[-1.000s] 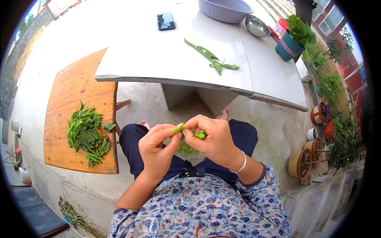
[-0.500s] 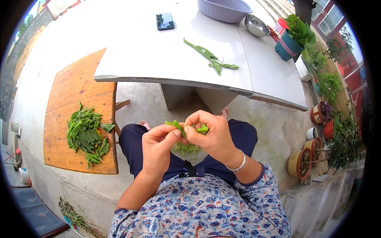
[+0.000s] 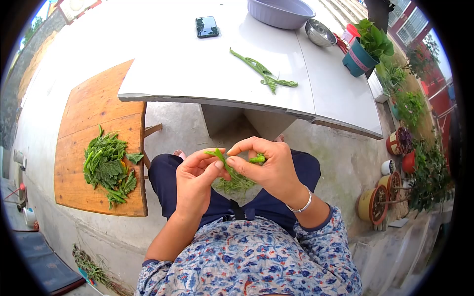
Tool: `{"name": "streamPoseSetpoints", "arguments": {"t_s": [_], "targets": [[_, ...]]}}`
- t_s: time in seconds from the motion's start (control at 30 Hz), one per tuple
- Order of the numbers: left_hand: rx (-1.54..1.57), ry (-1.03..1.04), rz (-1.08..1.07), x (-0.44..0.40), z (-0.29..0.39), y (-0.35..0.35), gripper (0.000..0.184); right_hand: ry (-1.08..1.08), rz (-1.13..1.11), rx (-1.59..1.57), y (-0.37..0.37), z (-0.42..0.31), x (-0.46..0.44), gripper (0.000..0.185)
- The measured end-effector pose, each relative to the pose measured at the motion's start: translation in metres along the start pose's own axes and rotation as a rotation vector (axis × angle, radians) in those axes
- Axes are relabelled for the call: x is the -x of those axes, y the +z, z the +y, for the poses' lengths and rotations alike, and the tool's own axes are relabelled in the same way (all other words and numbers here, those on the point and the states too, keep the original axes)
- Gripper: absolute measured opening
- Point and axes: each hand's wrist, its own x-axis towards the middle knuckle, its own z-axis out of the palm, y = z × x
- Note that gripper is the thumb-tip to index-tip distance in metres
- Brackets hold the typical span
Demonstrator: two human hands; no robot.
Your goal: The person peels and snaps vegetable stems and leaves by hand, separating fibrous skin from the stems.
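Observation:
Between thumb and fingers, my left hand (image 3: 197, 177) pinches a green stem (image 3: 217, 154) above my lap. Close beside it on the right, my right hand (image 3: 266, 165) has its thumb and forefinger tips by the stem, while its other fingers are curled round a green piece (image 3: 257, 159). Green scraps (image 3: 234, 183) lie on the ground below the hands. A heap of leafy greens (image 3: 106, 165) sits on the wooden bench (image 3: 79, 138) at the left. Long green stems (image 3: 261, 70) with curled tips lie on the white table (image 3: 182, 74) in front.
On the table are a phone (image 3: 206, 27), a grey-purple basin (image 3: 280, 12), a metal bowl (image 3: 320, 32) and a potted plant (image 3: 361, 56). The table's near edge (image 3: 217, 101) runs beyond my knees. Several flowerpots (image 3: 374, 203) stand at the right.
The stem in my left hand now points upward. My right hand has moved slightly right, away from my left hand, with the green piece still in its fingers.

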Motion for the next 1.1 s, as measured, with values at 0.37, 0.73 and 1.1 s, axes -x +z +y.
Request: {"name": "streamPoseSetpoints", "arguments": {"t_s": [0.37, 0.73, 1.1], "targets": [[-0.619, 0.396, 0.038, 0.008, -0.002, 0.001, 0.013, -0.272, 0.072, 0.298, 0.011, 0.007, 0.004, 0.01], [-0.795, 0.569, -0.012, 0.004, 0.002, 0.0, 0.014, -0.376, 0.082, 0.364, 0.011, 0.011, 0.002, 0.01], [-0.186, 0.149, -0.06, 0.003, 0.002, 0.0, 0.012, -0.094, -0.019, -0.001, 0.007, 0.012, 0.001, 0.007]]}}
